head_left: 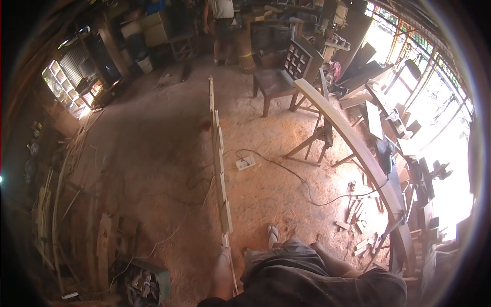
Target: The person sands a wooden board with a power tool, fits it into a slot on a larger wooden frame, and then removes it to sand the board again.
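Observation:
A long, narrow wooden piece (219, 171) with notches or small blocks along its edge runs from the middle of the floor down to my left side. My left hand (224, 251) is closed around its near end. At my right hip, my right forearm bends inward; my right hand (316, 248) shows only in part, with its fingers hidden by my clothes. One sandalled foot (273, 234) is visible between the wooden piece and my shorts.
A long curved board (353, 138) rests on a trestle (322, 135) at the right. Behind it is a wooden chair (276, 82). A power strip (245, 163) with a cable lies on the floor. Another person (222, 20) stands at the back. Offcuts (360, 220) lie at the right.

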Tool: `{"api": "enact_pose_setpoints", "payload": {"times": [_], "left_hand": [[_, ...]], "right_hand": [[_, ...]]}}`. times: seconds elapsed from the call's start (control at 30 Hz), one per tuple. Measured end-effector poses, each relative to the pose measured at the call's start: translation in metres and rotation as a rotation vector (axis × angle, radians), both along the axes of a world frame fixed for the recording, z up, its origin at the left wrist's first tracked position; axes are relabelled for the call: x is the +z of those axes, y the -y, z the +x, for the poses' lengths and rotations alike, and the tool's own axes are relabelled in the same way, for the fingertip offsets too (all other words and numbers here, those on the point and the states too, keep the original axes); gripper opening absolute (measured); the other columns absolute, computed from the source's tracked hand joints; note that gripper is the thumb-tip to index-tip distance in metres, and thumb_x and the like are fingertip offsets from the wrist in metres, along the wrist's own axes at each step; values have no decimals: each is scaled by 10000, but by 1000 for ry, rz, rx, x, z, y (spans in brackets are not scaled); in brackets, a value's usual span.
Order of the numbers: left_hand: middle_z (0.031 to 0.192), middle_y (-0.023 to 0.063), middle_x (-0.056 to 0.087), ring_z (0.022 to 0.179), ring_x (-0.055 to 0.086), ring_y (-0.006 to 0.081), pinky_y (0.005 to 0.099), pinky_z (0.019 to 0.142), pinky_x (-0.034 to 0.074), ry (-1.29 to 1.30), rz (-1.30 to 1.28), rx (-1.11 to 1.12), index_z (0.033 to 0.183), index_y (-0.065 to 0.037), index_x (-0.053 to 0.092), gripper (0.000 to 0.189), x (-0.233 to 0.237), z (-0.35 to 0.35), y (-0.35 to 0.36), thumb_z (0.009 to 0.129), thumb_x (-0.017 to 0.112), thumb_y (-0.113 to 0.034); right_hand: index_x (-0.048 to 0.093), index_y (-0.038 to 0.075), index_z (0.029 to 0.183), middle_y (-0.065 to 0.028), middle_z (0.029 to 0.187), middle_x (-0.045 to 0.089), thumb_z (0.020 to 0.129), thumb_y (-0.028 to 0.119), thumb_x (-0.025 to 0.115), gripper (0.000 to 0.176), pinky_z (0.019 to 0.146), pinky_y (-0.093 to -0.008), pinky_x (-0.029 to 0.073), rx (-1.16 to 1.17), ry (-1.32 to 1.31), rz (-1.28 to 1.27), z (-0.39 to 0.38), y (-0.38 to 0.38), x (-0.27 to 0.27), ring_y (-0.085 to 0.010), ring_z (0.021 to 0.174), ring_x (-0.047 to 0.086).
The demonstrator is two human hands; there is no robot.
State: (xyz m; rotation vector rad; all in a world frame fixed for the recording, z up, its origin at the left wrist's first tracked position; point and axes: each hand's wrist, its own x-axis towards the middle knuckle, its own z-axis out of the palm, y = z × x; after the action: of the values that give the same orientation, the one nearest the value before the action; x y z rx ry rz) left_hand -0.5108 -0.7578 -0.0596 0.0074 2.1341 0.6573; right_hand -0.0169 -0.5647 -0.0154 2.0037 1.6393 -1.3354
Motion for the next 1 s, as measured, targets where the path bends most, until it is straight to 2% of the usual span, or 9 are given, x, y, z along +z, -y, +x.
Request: {"api": "enact_pose_setpoints", "payload": {"times": [0.17, 0.27, 0.6, 0.67, 0.73, 0.87, 0.9, 0.93, 1.0], "left_hand": [[1022, 254, 719, 898, 738, 363, 439, 743, 577, -7, 80, 108, 1182, 65, 609, 447, -22, -1, 6, 847, 703, -214], [1348, 217, 591, 1158, 632, 399, 578, 886, 534, 204, 57, -49, 1450, -46, 441, 554, -32, -16, 8, 964, 638, -223], [1319, 257, 609, 1153, 636, 403, 545, 922, 523, 86, 7, -65, 1388, 14, 500, 600, -47, 0, 21, 922, 641, -337], [1333, 271, 602, 1181, 623, 417, 544, 947, 514, 27, 55, -64, 1398, 22, 494, 632, -60, 4, 26, 923, 624, -375], [1348, 284, 595, 1209, 610, 432, 543, 972, 504, -63, 120, -76, 1408, 30, 488, 665, -74, 7, 29, 925, 608, -412], [1378, 310, 582, 1264, 583, 461, 542, 1022, 485, -234, 206, -116, 1427, 45, 477, 736, -134, 9, 47, 927, 576, -487], [1469, 315, 494, 1351, 496, 471, 542, 1090, 441, -136, 183, -109, 1475, 27, 408, 775, -92, 11, 44, 946, 545, -523], [1436, 323, 518, 1315, 518, 488, 546, 1075, 447, -181, 173, -149, 1458, 24, 426, 760, -81, 10, 44, 945, 531, -527], [1154, 341, 639, 1073, 634, 505, 559, 852, 516, -274, 112, -160, 1260, 64, 549, 645, -65, 12, 39, 920, 547, -484]], "right_hand": [[801, 88, 1005, -129, 979, 781, 838, 410, 740, 368, 833, -394, 561, 68, -6, 46, 3, 4, -1, -259, 938, 739], [801, 135, 1039, -107, 989, 782, 881, 474, 702, 387, 829, -390, 563, 62, 22, 6, 1, 4, 6, -244, 924, 739], [792, 76, 1041, -171, 1059, 764, 856, 410, 692, 394, 890, -410, 551, 133, 49, -5, -5, 2, 34, -320, 1025, 725], [785, 87, 1050, -171, 1047, 762, 874, 346, 694, 326, 870, -423, 552, 183, 86, 14, 17, 7, 6, -315, 995, 726], [755, 55, 1127, -61, 1016, 745, 1022, 345, 596, 347, 843, -383, 558, 126, -413, 83, 88, 16, -83, -229, 961, 695], [755, 42, 1117, -81, 1013, 753, 1017, 312, 593, 330, 834, -373, 553, 277, -145, 82, 97, 16, -33, -222, 951, 700], [754, 39, 1115, -86, 1012, 755, 1015, 303, 592, 325, 832, -370, 552, 279, -132, 76, 101, 18, -29, -220, 948, 702], [754, 36, 1112, -90, 1011, 757, 1014, 295, 592, 321, 830, -367, 551, 284, -121, 72, 104, 17, -27, -218, 945, 703], [754, 30, 1107, -100, 1010, 761, 1011, 279, 590, 313, 825, -362, 548, 277, -115, 71, 119, 25, -36, -214, 940, 706]]}}
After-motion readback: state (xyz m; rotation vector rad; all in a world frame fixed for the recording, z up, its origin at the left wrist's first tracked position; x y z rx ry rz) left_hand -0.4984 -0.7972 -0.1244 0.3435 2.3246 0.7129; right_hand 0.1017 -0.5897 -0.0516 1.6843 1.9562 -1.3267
